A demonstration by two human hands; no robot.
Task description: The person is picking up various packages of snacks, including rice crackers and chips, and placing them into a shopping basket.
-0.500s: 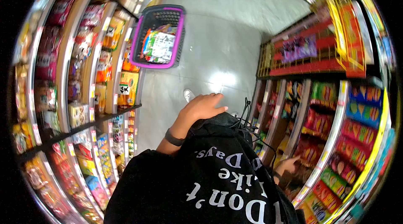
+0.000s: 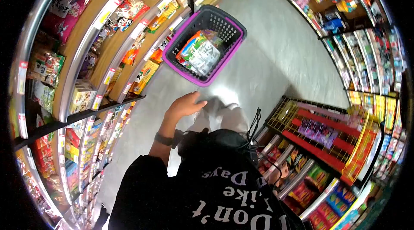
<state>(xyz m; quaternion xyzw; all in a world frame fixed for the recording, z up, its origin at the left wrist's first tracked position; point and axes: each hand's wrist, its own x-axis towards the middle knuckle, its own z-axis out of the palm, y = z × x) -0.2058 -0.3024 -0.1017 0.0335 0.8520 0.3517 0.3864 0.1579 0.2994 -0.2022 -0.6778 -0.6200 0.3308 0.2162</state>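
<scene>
My left hand [image 2: 187,104] hangs in the air over the floor with its thumb apart from the fingers, and nothing shows in it. A dark band [image 2: 164,138] circles that wrist. Ahead of this hand stands a grey basket with a purple rim [image 2: 207,82]. Several packets lie inside it, among them a white and silver packet [image 2: 205,57] and orange and green ones. My right hand [image 2: 278,173] is low on the right, beside the snack shelf, partly covered by dark cords [image 2: 254,137] and my black shirt. Its fingers are too hidden to read.
Shelves [image 2: 82,79] of bagged snacks line the left side, close to the basket. At right a yellow wire rack [image 2: 319,133] holds purple packets [image 2: 318,133], above rows of red and green snack bags [image 2: 302,193]. More stocked shelves [image 2: 366,57] stand farther right.
The view has turned, so the basket appears nearer the middle and larger. My left hand has moved left and away from my body's front. My right hand has drawn back from the red snack bags.
</scene>
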